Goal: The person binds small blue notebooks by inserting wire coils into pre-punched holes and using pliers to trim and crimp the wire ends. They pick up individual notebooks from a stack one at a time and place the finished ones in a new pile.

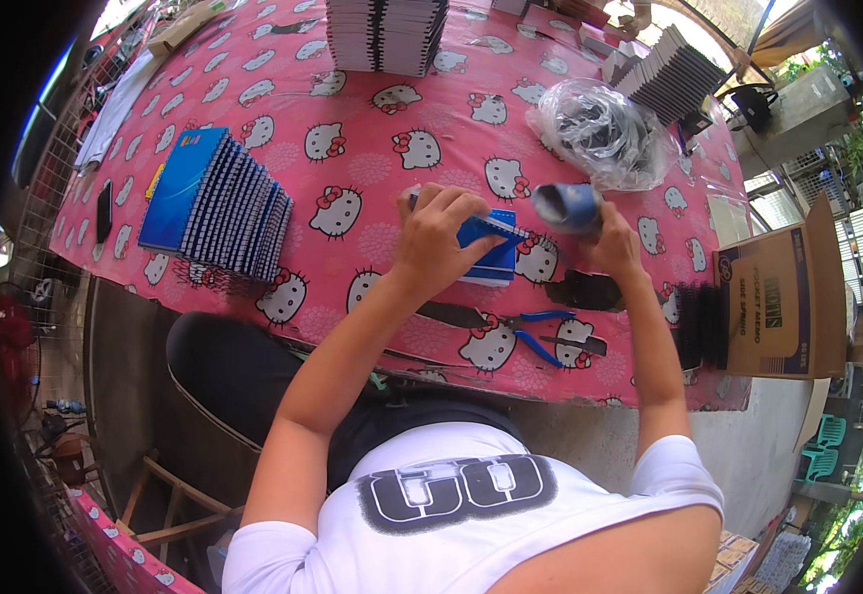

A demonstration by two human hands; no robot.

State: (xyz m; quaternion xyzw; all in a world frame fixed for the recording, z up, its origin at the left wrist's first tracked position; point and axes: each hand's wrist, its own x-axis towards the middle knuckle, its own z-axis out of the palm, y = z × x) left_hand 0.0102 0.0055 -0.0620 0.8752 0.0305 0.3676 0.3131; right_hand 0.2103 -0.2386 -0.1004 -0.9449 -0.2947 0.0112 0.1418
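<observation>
My left hand (439, 236) is closed on the upper edge of a small blue notebook (494, 259) lying on the table; its fingers cover part of the cover. Just right of it, my right hand (612, 245) grips a short blue-grey tube-like piece (568, 208) with an open round end facing left; motion blurs it. Blue-handled pliers (540, 337) lie open below the notebook. A dark strip (453, 314) rests beside them, and more dark pieces (588, 291) sit under my right forearm.
A stack of blue spiral notebooks (216, 203) stands at left, near a phone (104, 210). White-paged stacks (387, 35) rise at the far side. A clear plastic bag (605, 134) with dark contents, black spiral coils (701, 327) and an open cardboard box (783, 297) are at right.
</observation>
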